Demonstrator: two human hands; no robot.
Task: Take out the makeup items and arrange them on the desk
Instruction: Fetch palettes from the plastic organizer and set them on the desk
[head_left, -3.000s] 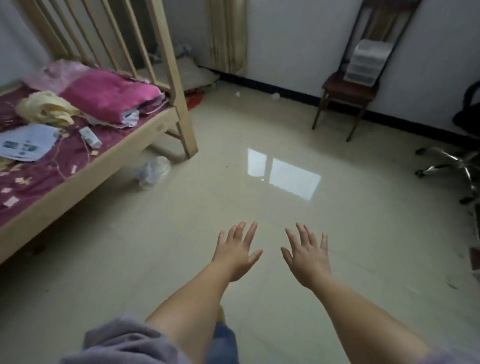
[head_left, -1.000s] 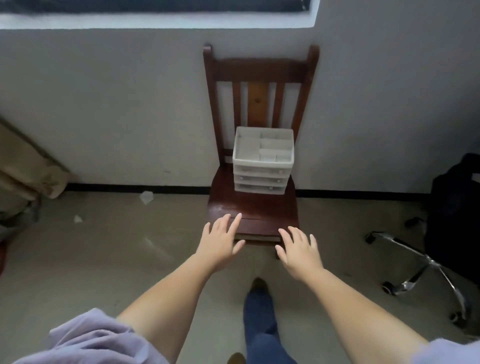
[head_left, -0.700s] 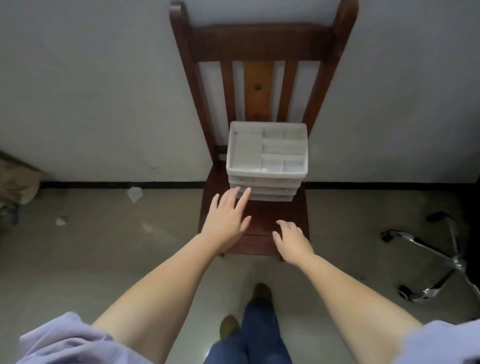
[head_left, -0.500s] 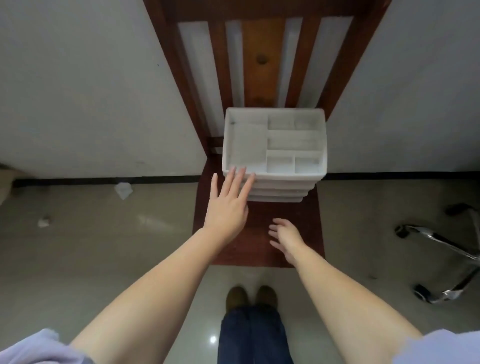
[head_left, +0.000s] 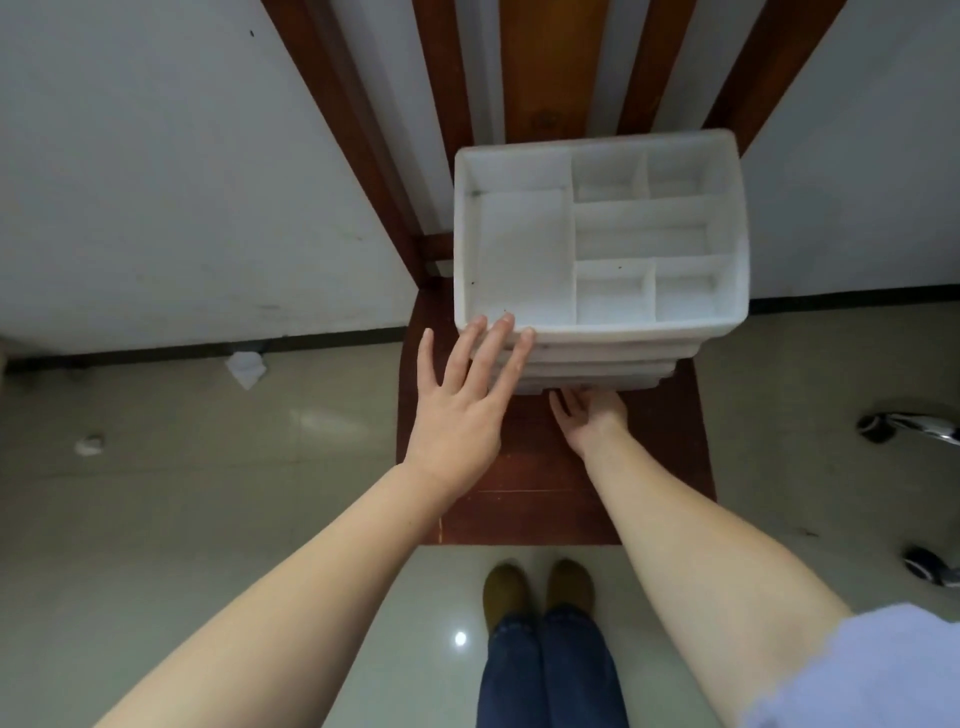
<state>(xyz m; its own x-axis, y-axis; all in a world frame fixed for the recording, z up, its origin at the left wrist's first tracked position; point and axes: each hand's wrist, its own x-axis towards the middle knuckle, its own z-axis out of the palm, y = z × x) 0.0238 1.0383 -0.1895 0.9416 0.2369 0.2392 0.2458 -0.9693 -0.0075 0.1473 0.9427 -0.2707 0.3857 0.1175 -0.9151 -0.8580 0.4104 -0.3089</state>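
The white plastic drawer organiser (head_left: 597, 249) with its divided top tray sits at the back of the dark red-brown wooden chair seat (head_left: 540, 483), at twelve o'clock from your brown shoes (head_left: 537, 592). Your left hand (head_left: 460, 410) lies flat, straight fingertips touching the tray's front-left rim. Your right hand (head_left: 589, 415) reaches the bottom drawer front at five o'clock from the left; its fingers are hidden, so I cannot tell its grip.

White organizer (head_left: 597, 244) on wooden chair (head_left: 545, 493); left hand (head_left: 457, 410) fingers (head_left: 498, 338) at front rim, right hand (head_left: 592, 415) beneath.
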